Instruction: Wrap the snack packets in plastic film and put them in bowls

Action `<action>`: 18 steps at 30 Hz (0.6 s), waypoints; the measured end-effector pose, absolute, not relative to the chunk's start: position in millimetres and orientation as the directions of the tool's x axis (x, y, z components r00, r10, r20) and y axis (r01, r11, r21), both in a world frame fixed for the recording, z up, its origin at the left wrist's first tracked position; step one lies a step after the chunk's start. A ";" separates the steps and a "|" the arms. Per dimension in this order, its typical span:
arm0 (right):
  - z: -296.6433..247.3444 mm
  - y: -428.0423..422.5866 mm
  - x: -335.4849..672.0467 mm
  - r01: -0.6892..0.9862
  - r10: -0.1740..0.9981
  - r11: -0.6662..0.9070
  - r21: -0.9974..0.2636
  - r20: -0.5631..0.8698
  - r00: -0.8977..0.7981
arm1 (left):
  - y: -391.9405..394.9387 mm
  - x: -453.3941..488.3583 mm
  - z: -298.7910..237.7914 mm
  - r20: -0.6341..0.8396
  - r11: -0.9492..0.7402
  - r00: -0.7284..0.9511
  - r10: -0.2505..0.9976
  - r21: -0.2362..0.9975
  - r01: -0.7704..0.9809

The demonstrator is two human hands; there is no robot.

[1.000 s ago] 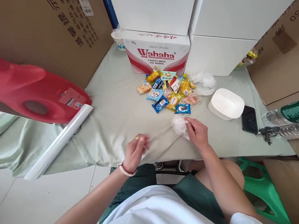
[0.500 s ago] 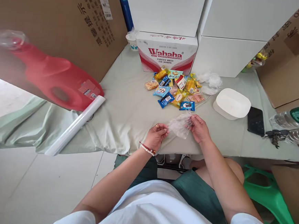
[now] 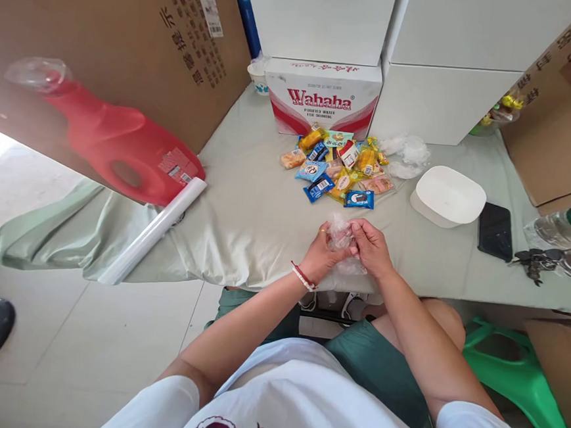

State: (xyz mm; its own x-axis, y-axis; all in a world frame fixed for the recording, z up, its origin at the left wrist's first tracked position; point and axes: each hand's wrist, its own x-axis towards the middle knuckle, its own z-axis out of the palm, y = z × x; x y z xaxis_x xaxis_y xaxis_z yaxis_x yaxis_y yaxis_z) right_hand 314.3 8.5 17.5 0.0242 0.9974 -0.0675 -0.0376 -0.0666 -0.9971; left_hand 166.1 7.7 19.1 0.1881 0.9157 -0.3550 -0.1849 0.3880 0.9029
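Both my hands meet over the near edge of the table (image 3: 246, 211), pinching a crumpled clear plastic bag (image 3: 339, 235) between them. My left hand (image 3: 320, 255), with a bead bracelet and a ring, grips the bag's left side. My right hand (image 3: 370, 248) has its fingers closed on the bag's right side. Just beyond the hands lies a pile of small wrapped snacks (image 3: 339, 165), in blue, yellow and orange packets.
A white lidded container (image 3: 448, 195), a black phone (image 3: 496, 230), keys (image 3: 533, 262) and water bottles (image 3: 567, 239) lie to the right. A Wahaha carton (image 3: 321, 98) stands behind the snacks. A red jug (image 3: 117, 148) and a white roll (image 3: 153, 230) lie left. More crumpled plastic (image 3: 405, 151) sits by the pile.
My left hand has come up from the table edge to the bag, and both hands have drawn together, bunching the bag between them. My view has shifted left.
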 end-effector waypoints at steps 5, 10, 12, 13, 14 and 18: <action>11.2 16.6 338.7 0.027 0.984 -0.054 -0.998 -0.049 0.169 | 20.3 147.3 4.2 -0.394 0.422 0.154 0.906 0.863 -0.276; 9.2 21.4 350.9 0.117 0.969 -0.093 -0.989 -0.064 0.237 | 26.9 115.4 6.4 -0.349 0.345 0.045 0.936 0.884 -0.316; 11.0 23.0 351.3 0.113 0.970 -0.086 -0.990 -0.057 0.237 | 26.4 104.3 14.1 -0.317 0.330 0.098 0.943 0.868 -0.371; 12.7 23.5 351.1 0.085 0.972 -0.078 -0.993 -0.057 0.227 | 25.4 99.5 18.6 -0.291 0.330 0.156 0.944 0.853 -0.405; 14.8 23.8 350.7 0.041 0.976 -0.072 -0.997 -0.062 0.208 | 24.3 95.5 22.8 -0.267 0.346 0.235 0.935 0.834 -0.430; 22.6 21.5 345.5 -0.164 0.990 -0.126 -0.978 -0.134 0.035 | 23.5 93.7 30.9 -0.305 0.493 0.446 0.842 0.770 -0.405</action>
State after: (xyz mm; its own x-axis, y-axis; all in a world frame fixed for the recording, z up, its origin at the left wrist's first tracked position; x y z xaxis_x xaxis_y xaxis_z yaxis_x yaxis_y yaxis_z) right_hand 345.5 21.5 22.6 0.0353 0.9904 -0.1338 -0.1635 -0.1263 -0.9784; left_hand 93.7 23.5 30.9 0.4457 0.8417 -0.3047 -0.4046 0.4931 0.7702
